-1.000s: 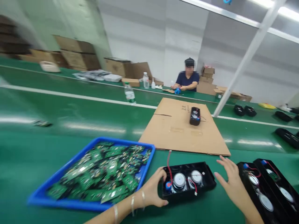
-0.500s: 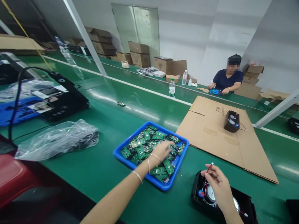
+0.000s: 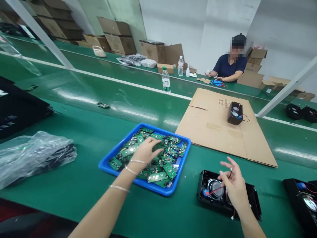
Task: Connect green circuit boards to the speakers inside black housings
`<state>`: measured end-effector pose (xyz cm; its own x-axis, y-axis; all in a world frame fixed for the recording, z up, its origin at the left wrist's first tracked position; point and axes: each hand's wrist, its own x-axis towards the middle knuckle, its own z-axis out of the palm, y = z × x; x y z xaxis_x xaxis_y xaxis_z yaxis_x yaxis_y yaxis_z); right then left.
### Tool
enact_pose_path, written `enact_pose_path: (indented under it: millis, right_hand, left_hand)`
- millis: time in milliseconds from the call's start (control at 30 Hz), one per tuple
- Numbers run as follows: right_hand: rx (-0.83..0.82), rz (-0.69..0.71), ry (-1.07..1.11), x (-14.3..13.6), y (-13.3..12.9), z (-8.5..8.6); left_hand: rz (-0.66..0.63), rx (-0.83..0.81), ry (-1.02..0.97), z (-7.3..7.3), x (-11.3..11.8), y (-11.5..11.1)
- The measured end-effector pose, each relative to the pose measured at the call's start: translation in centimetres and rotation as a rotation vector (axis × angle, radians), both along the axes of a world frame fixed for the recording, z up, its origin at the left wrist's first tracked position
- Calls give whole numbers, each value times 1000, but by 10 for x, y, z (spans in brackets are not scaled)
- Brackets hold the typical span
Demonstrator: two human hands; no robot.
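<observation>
A blue tray (image 3: 104, 167) heaped with green circuit boards (image 3: 158, 177) sits on the green table. Over the boards, my left hand (image 3: 146, 152) has its thumb and fingers curved around a circuit board. To the right lies an open black speaker box (image 3: 203, 188) with a round speaker (image 3: 216, 189) and a blue part (image 3: 206, 192) inside. My right hand (image 3: 232, 181) is above the box, pinching a red and black wire near its white plug (image 3: 231, 172).
A flat cardboard sheet (image 3: 218, 132) bears another speaker box (image 3: 235, 113). Plastic-wrapped items (image 3: 37, 155) lie left. More speaker boxes (image 3: 292, 195) stand right. A green-capped bottle (image 3: 166, 81) stands behind the tray. Across the table a person (image 3: 230, 66) handles blue pieces.
The view has shifted right, bringing more speaker boxes in at the right edge. My left hand has moved toward the tray's middle. My right hand has lifted the wire higher from the box.
</observation>
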<state>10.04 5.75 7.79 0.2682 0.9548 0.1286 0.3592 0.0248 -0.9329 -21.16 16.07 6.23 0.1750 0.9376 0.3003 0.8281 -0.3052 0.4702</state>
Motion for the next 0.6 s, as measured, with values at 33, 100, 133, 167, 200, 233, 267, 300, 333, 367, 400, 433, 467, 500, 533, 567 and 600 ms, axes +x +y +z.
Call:
enact_pose_path:
  millis: [33, 100, 133, 167, 200, 233, 267, 300, 333, 367, 400, 433, 467, 500, 533, 567, 600]
  right_hand:
    - [134, -38, -190, -6, -2, 2]
    - [387, -33, -498, -22, -6, 11]
    - [473, 17, -581, -31, -9, 16]
    - [526, 81, -615, -40, -11, 21]
    - [552, 141, -615, -47, -13, 26]
    - [562, 186, -599, -53, -15, 29]
    - [563, 211, -579, -57, -16, 32]
    - [563, 223, -559, -59, -17, 34]
    - [561, 230, -543, -59, -17, 35]
    - [560, 239, -533, -58, -17, 36]
    - [560, 248, -528, -56, -17, 37]
    - [559, 260, -526, -54, -16, 39]
    - [554, 276, -523, -52, -16, 40]
    - [539, 297, -521, -49, -16, 42]
    - [520, 322, -521, -47, -15, 45]
    - [499, 345, -523, -45, -15, 47]
    - [483, 365, -534, -43, -15, 49]
  left_hand:
    - [-27, 25, -16, 6, 12, -15]
    - [-91, 60, -47, 15, 39, -46]
    - [-117, 76, -64, 20, 52, -61]
    - [-139, 96, -84, 24, 65, -73]
    - [-160, 126, -109, 28, 76, -84]
    - [-175, 161, -134, 31, 84, -93]
    - [-188, 195, -157, 35, 90, -99]
    - [-197, 225, -177, 38, 94, -104]
    - [-202, 244, -188, 41, 96, -107]
    - [-205, 252, -191, 43, 97, -110]
    - [-207, 257, -189, 46, 97, -111]
    - [-209, 260, -183, 48, 97, -112]
    - [-213, 263, -173, 50, 97, -113]
    - [-218, 268, -163, 51, 97, -114]
    - [-230, 273, -152, 52, 97, -114]
    - [-244, 276, -142, 52, 97, -115]
    - [-263, 277, -132, 52, 97, -115]
